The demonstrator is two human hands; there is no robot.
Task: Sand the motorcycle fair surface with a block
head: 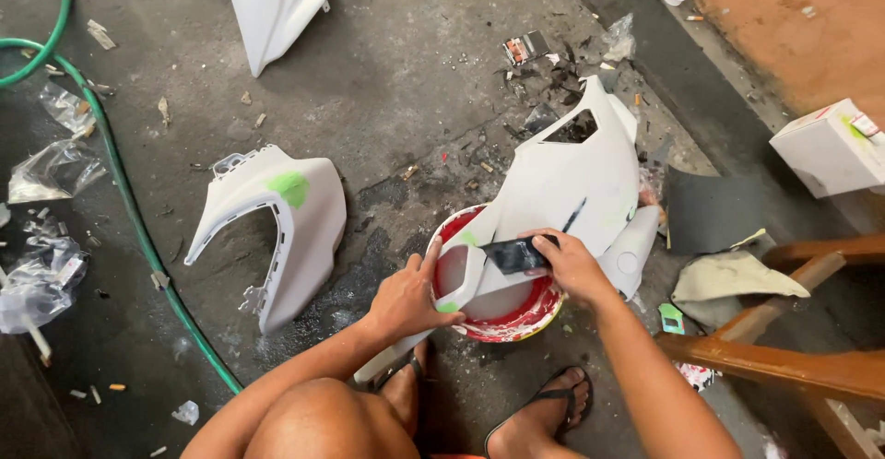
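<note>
Two bare hands work a white fairing panel [562, 178] over a red-rimmed bucket [516, 323] on the concrete floor [406, 63].

The left hand [406, 298] has its fingers curled around the panel's lower end, pinning it against the bucket's near rim. The right hand [567, 265] presses a dark sheet of sandpaper [516, 254] flat to the panel, fingers closed over it. The panel slants from the bucket up toward the floor's far right. A second white panel [281, 229] with a green patch lies well apart on the left, beside a green hose [138, 219]; a third panel [275, 3] lies at the far edge.
</note>
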